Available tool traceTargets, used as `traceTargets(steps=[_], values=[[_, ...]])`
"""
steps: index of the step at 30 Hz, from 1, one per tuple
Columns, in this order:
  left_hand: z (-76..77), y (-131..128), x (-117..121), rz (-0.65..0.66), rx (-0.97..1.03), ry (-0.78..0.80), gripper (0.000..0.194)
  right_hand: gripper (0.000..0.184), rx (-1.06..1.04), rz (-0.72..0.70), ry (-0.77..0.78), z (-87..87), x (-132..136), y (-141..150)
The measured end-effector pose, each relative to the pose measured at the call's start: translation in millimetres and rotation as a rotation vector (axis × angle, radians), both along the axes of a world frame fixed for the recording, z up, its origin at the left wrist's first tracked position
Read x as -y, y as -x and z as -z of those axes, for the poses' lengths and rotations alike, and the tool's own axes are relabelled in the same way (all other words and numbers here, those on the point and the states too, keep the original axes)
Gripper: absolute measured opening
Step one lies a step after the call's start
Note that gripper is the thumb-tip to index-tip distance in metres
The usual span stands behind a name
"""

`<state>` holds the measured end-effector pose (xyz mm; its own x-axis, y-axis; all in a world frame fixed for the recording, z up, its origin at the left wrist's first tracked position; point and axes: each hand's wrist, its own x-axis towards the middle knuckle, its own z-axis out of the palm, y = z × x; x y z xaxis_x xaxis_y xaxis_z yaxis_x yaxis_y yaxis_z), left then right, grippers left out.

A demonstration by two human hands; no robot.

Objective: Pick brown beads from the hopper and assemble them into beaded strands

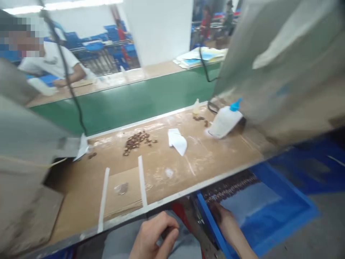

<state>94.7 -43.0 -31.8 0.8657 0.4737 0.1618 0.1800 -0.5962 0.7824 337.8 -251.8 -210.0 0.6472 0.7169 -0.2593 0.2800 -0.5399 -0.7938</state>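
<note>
My left hand (156, 233) is over my lap, in front of the table edge. Its fingers are curled in towards the thumb, and whatever lies inside them, if anything, is hidden. Lower right, my right hand (226, 221) reaches into a blue plastic bin (293, 190). Its fingers point down, closed together, at the near end of a row of small brown pieces (229, 187); the fingertips are dark and blurred. The pieces stand in lines on a pale sheet (258, 199) inside the bin.
On the brown tabletop (167, 194) lie a pile of small brown pieces (136, 141), folded white paper (178, 141), a clear round piece (121, 188) and a tilted white bottle (225, 121) with a blue nozzle. A small bottle (196, 107) stands behind. Across the green partition (140, 97) sits another person.
</note>
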Motion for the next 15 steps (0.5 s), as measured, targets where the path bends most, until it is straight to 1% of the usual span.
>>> traceTargets(steps=[2,3,4,5,6,7,8,9,10,11,12,13,14,15], values=[[9.9,5.4,2.6,-0.036,0.012,-0.005,0.032,0.052,0.015,-0.022,0.005,-7.6,2.4,-5.7],[15.2,9.6,3.0,-0.05,0.02,-0.002,0.032,0.05,0.007,-0.017,0.02,-14.7,5.4,-9.7],[20.6,14.6,2.8,-0.062,0.03,0.006,0.031,0.048,-0.023,-0.011,0.046,-25.1,9.2,-14.7],[25.7,20.2,2.0,-0.073,0.038,0.015,0.03,0.047,-0.077,-0.01,0.077,-39.2,13.0,-20.5],[30.4,26.1,0.8,-0.083,0.044,0.022,0.03,0.047,-0.143,-0.013,0.104,-57.3,15.8,-26.7],[34.6,32.1,-0.7,-0.095,0.047,0.024,0.03,0.047,-0.212,-0.03,0.121,-78.9,16.0,-32.8],[38.2,37.9,-2.2,-0.108,0.048,0.023,0.03,0.047,-0.261,-0.056,0.111,-103.2,12.1,-38.0],[41.0,43.2,-3.6,-0.122,0.048,0.019,0.03,0.048,-0.267,-0.073,0.067,-128.8,3.0,-41.7],[43.1,48.0,-4.5,-0.137,0.052,0.015,0.03,0.047,-0.235,-0.094,0.003,-153.9,-12.5,-43.6],[44.3,52.1,-5.1,-0.152,0.06,0.012,0.031,0.046,-0.172,-0.124,-0.074,-176.9,-34.6,-43.4],[44.7,55.6,-5.3,-0.166,0.073,0.012,0.031,0.045,-0.076,-0.142,-0.175,-196.0,-63.1,-41.5],[44.2,58.9,-5.2,-0.179,0.092,0.012,0.031,0.042,0.01,-0.198,-0.243,-210.2,-96.8,-38.6],[43.0,62.2,-5.2,-0.194,0.115,0.011,0.031,0.039,0.101,-0.271,-0.295,-219.1,-134.3,-35.5],[41.1,66.3,-5.4,-0.212,0.141,0.005,0.032,0.035,0.211,-0.338,-0.311,-222.9,-173.4,-33.0]])
